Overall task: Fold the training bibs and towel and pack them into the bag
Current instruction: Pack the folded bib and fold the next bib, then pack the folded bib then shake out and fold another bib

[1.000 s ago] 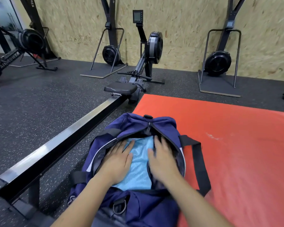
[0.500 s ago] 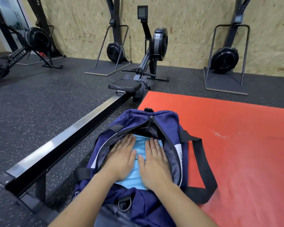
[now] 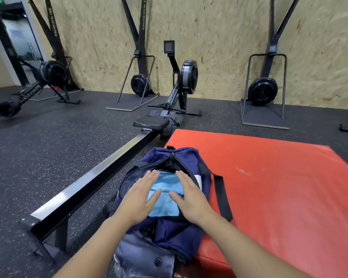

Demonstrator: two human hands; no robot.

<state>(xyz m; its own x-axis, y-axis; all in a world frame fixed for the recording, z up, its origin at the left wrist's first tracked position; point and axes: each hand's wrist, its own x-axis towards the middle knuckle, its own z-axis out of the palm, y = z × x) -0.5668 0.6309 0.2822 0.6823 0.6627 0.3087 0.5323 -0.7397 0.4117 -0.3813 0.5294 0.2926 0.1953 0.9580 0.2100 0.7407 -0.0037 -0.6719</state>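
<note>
One navy fabric bag, soft-sided, zip mouth open; lies along the left edge of one red padded mat, its near end overhanging onto the floor. Black webbing strap loops out onto the mat on the right.

One light blue towel, folded flat, terry-looking, sits inside the bag's opening. Bibs: cannot tell; none distinguishable.

Two hands. Left hand flat, fingers straight and together, over the left lip of the opening. Right hand likewise flat over the right lip. Both are spread, gripping nothing; the towel shows between them. Whether the palms touch the fabric cannot be told.

One rowing machine, black metal; its long rail runs diagonally close along the bag's left side, its seat beyond.

Open room: wide stretch of mat to the right; speckled black rubber floor to the left.

Three further flywheel machines stand against the chipboard wall.
</note>
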